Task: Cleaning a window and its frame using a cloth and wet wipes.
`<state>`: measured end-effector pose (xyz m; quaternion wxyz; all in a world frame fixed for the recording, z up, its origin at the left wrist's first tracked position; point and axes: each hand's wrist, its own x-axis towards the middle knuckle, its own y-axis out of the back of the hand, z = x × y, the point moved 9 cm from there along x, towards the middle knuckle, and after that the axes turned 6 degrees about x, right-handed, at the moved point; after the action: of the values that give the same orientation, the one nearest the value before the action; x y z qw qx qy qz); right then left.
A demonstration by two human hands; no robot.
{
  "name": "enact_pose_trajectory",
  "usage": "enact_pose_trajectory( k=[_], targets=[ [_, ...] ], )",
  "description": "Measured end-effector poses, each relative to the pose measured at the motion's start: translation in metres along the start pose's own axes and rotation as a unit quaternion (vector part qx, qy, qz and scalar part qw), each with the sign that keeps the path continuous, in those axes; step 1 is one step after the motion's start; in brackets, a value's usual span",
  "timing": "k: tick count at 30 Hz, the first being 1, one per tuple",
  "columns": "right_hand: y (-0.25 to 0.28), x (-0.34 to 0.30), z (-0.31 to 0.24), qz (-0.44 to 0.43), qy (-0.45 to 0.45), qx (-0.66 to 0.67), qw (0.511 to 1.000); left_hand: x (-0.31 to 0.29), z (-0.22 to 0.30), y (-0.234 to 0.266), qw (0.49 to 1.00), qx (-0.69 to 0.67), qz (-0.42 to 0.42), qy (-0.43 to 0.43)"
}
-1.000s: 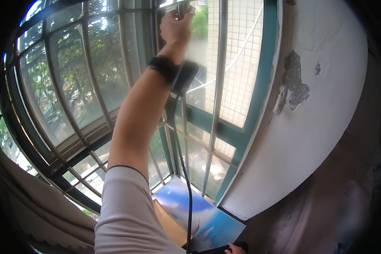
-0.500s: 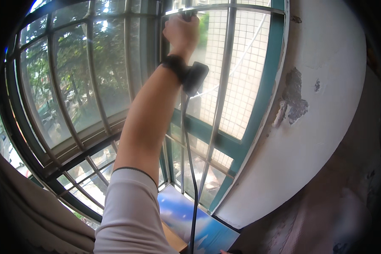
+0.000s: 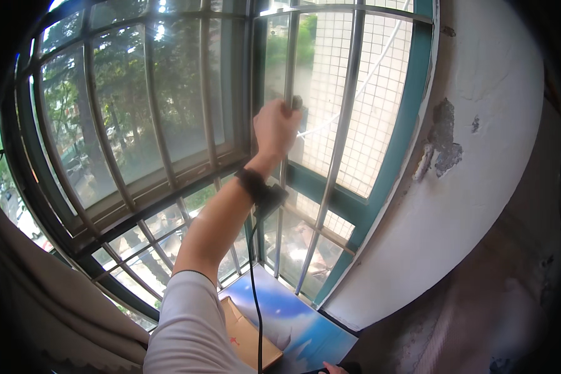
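1. Grey metal upright bar (image 3: pixel 290 62), smooth, round; left hand (image 3: pixel 277 128) curled around it, fingers bent in. Small dark piece (image 3: pixel 297 101) beside those fingers, unidentifiable.
2. Right hand (image 3: pixel 335 368), well below the bar, partly in view; how far open cannot be told.
3. Black wristband (image 3: pixel 251 184), left of the bar, with cable (image 3: pixel 255 280).
4. Brown cardboard (image 3: pixel 246 333) and glossy blue sheet (image 3: pixel 321 330), below the bar.
5. White plaster wall (image 3: pixel 480 187), flaking, right of the bar.

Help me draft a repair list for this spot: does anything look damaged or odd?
Yes. On the white wall to the right of the window, the surface is broken away in a ragged gray patch, rough against the smoother white around it. The metal bar in the left hand shows no clear damage.
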<state>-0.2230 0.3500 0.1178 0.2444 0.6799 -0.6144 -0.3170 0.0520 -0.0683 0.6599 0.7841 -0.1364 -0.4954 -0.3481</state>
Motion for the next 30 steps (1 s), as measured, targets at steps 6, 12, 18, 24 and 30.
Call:
enact_pose_trajectory(
  k=[6, 12, 18, 24, 30],
  targets=[
    [0.011, -0.010, 0.000, 0.040, 0.030, 0.002, 0.999, 0.002, -0.012, -0.011, 0.984, -0.117, -0.065, 0.119],
    [0.018, -0.022, -0.006, 0.042, 0.014, 0.017, 0.999, 0.095, 0.031, -0.002, 0.981, -0.169, -0.024, 0.088],
    [0.017, -0.017, 0.001, 0.052, -0.001, 0.009, 0.999, 0.156, 0.057, -0.002, 0.979, -0.179, 0.080, 0.050],
    [0.006, -0.016, 0.015, 0.052, -0.005, 0.027, 0.998, 0.117, 0.056, -0.004, 0.987, -0.120, -0.086, 0.068],
    [0.000, -0.009, 0.015, 0.024, 0.007, 0.015, 1.000, -0.008, -0.010, -0.011, 0.980, 0.008, -0.192, 0.046]
  ],
)
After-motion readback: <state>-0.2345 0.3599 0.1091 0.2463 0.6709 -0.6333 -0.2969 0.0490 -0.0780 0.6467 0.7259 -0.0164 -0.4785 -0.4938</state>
